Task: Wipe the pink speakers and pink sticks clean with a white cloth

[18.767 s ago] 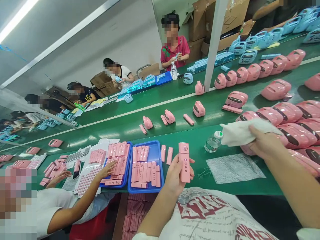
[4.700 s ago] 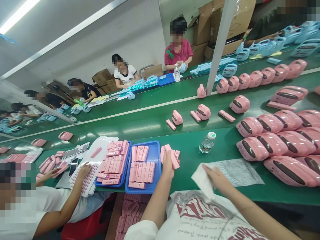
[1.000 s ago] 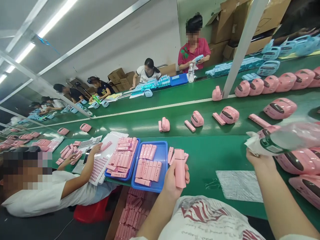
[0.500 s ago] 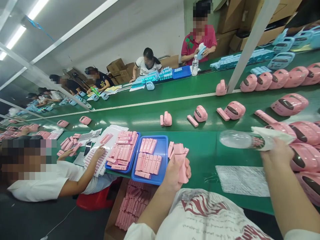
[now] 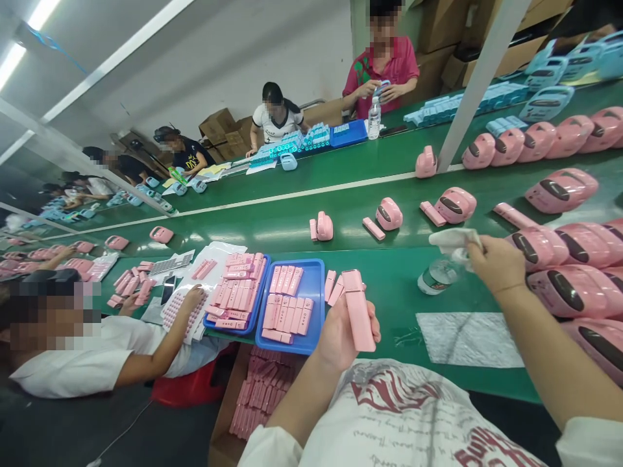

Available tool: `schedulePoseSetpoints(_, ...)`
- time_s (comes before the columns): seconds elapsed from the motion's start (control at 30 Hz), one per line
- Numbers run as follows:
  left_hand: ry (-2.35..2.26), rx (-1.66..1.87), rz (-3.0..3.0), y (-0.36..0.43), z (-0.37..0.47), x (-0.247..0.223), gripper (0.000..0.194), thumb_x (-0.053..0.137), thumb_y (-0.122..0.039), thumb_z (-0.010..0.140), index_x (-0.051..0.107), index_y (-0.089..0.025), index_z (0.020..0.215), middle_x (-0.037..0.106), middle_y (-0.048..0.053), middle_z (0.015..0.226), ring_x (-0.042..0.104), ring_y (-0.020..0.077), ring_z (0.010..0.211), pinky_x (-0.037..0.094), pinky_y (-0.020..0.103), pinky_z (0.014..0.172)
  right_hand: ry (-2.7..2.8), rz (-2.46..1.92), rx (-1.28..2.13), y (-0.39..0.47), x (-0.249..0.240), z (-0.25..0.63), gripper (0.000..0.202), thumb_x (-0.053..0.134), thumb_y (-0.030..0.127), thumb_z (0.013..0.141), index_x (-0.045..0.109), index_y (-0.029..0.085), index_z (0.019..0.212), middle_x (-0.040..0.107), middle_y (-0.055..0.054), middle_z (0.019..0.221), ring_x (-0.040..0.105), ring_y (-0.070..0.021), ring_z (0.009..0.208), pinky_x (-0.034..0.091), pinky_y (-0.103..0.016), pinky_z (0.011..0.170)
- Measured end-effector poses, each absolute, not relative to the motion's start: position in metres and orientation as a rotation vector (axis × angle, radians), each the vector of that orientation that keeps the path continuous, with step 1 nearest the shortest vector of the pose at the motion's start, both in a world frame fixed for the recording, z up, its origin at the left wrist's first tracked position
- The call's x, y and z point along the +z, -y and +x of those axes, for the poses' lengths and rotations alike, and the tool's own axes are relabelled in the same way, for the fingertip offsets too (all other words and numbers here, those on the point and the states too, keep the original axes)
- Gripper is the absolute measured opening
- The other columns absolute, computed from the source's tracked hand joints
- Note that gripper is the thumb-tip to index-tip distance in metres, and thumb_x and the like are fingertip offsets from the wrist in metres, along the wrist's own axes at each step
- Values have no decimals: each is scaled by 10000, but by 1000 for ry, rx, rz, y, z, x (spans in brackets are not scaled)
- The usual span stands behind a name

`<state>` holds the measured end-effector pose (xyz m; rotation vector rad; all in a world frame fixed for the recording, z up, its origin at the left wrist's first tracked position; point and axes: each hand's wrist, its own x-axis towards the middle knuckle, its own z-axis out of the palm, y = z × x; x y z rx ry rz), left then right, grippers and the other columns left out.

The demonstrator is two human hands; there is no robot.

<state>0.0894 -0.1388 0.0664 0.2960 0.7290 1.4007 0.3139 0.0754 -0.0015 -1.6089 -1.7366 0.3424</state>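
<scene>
The left hand [image 5: 341, 334] grasps a pink stick-shaped piece [image 5: 359, 314] at lower centre, its fingers wrapped behind and its plain, unmarked face turned up. At right of centre, the right hand [image 5: 496, 263] pinches a crumpled white cloth [image 5: 452, 241] over the top of a clear bottle [image 5: 431, 280]; whether the fingers also grip the bottle cannot be told. The bottle's label shows red and green, its print too small to read. Below it, a whitish sheet [image 5: 467, 340] lies on the green surface [image 5: 384, 266].

Just left of the held piece are a few loose pink sticks [image 5: 333, 285], then a blue tray [image 5: 312, 285] with rows of similar sticks, some bearing small dark marks that cannot be made out. Rounded pink cases [image 5: 564, 292] fill the right edge. The wearer's white shirt [image 5: 389, 421], at bottom centre, carries large dark red lettering, with "hing" readable toward the lower right; its finer script is blurred. At upper centre, a person in a red shirt [image 5: 389, 68] handles something blue.
</scene>
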Motion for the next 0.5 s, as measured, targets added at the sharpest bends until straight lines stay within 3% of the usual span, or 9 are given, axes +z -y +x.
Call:
schedulePoseSetpoints(0.1,-763,1373,292,135,93,62,513,581,-611,704,524,-179,975,568,6,733,537,115,516,430,239,473,1655,-1658,363,-75,28,306,212,439,314,763,534,175,635,467,-24,510,463,-174,557,386,-308,585)
schedulePoseSetpoints(0.23,-823,1353,269,126,100,52,563,541,-690,685,558,-161,877,610,41,776,588,151,609,469,267,544,1915,-1151,764,-21,44,258,364,372,374,853,637,131,913,604,-34,590,546,-176,542,457,-289,518)
schedulePoseSetpoints(0.27,-842,1369,257,124,101,50,592,526,-712,678,568,-162,891,624,52,801,604,167,656,480,276,575,2032,-916,796,-2,41,244,365,373,368,870,641,146,979,669,-59,731,611,-196,661,505,-316,606)
schedulePoseSetpoints(0.3,-859,1384,239,121,101,49,619,512,-726,675,578,-164,926,635,64,832,616,182,708,489,285,610,2135,-658,774,17,35,232,371,373,355,887,617,163,1090,677,-94,981,625,-228,905,510,-366,783)
schedulePoseSetpoints(0.37,-898,1393,180,117,99,46,671,487,-736,684,592,-150,993,647,89,862,625,205,781,497,294,656,2236,-257,663,47,20,215,373,386,301,906,547,174,1218,570,-114,1240,482,-247,1200,389,-445,1002)
schedulePoseSetpoints(0.43,-940,1378,121,116,95,41,713,456,-739,702,603,-114,1013,650,112,839,627,218,807,500,297,673,2308,-40,602,62,6,209,395,399,228,908,482,174,1291,518,-113,1302,389,-219,1281,305,-457,1074)
schedulePoseSetpoints(0.5,-993,1368,116,117,93,35,707,459,-733,706,614,-100,980,645,106,774,629,213,761,500,293,642,2351,4,603,60,-2,209,421,400,208,911,442,185,1329,516,-108,1303,391,-198,1280,312,-440,1078)
